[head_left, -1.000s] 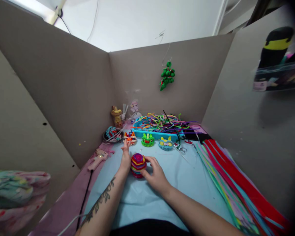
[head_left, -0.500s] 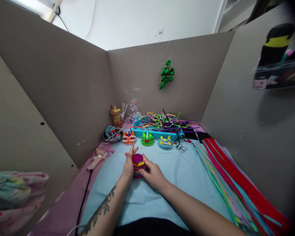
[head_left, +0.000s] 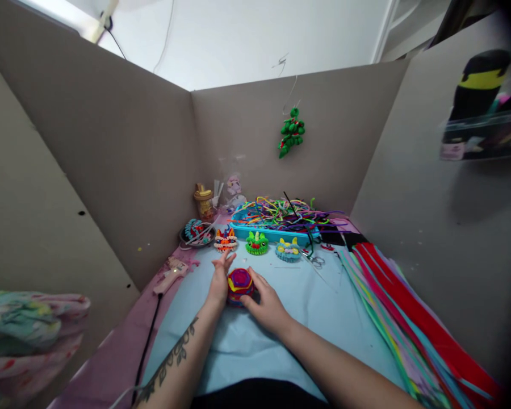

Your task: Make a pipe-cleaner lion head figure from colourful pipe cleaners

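In the middle of the head view, a round red, purple, yellow and blue piece of coiled pipe cleaner [head_left: 241, 279] sits low over the blue sheet, between my hands. My right hand [head_left: 266, 302] grips its right side, thumb in front and fingers toward the back. On the other side, my left hand [head_left: 220, 280] has its fingers spread and its palm edge against the piece. Just beyond stand three small pipe-cleaner animal heads: an orange one [head_left: 226, 241], a green one [head_left: 256, 243] and a light blue one [head_left: 287, 250].
A blue tray [head_left: 264, 233] piled with pipe cleaners stands at the back. Scissors [head_left: 317, 261] lie right of the heads. A pink glue gun [head_left: 171, 276] with a black cord is at left. Long pipe-cleaner bundles [head_left: 404, 307] line the right. Grey panels [head_left: 242, 125] enclose the table.
The multicoloured piece has turned and tilted a little between my hands, showing more of its top. My left fingers have shifted slightly. The camera view has moved a bit.
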Demonstrator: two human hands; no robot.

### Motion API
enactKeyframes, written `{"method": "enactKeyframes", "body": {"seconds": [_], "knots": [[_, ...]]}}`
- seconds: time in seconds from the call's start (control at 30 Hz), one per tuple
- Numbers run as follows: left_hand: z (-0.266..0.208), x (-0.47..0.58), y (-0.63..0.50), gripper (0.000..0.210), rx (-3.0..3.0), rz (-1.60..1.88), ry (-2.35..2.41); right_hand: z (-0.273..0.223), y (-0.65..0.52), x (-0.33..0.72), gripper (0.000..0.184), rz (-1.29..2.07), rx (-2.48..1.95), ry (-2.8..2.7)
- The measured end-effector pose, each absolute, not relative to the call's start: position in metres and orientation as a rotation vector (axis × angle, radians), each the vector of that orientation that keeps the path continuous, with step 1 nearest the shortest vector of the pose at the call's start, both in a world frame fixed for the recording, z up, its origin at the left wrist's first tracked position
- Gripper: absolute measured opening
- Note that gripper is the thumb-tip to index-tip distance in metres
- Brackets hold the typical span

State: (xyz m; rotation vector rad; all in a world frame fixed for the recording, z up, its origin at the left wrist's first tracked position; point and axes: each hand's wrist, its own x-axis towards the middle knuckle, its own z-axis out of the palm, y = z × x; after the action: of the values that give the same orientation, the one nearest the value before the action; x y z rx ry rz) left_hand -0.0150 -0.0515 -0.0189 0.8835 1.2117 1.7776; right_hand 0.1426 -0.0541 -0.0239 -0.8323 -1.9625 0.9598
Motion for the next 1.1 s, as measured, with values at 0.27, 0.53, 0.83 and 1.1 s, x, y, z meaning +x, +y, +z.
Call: {"method": "enactKeyframes", "body": {"seconds": [0.27, 0.53, 0.83, 1.1], "knots": [[-0.020, 0.006, -0.063, 0.084, 0.845, 1.689, 1.063, -0.028, -0.061, 0.139, 0.101, 0.944, -0.809, -2.142], [-0.024, -0.001, -0.050, 0.080, 0.888, 1.689, 1.179, -0.028, -0.061, 0.141, 0.103, 1.014, -0.753, -2.172], [-0.021, -0.022, -0.078, 0.064, 1.159, 1.754, 1.394, -0.021, -0.046, 0.151, 0.097, 1.117, -0.796, -2.035], [0.004, -0.001, -0.112, 0.073, 1.176, 1.707, 1.385, -0.015, -0.053, 0.149, 0.063, 0.951, -0.630, -1.945]]}}
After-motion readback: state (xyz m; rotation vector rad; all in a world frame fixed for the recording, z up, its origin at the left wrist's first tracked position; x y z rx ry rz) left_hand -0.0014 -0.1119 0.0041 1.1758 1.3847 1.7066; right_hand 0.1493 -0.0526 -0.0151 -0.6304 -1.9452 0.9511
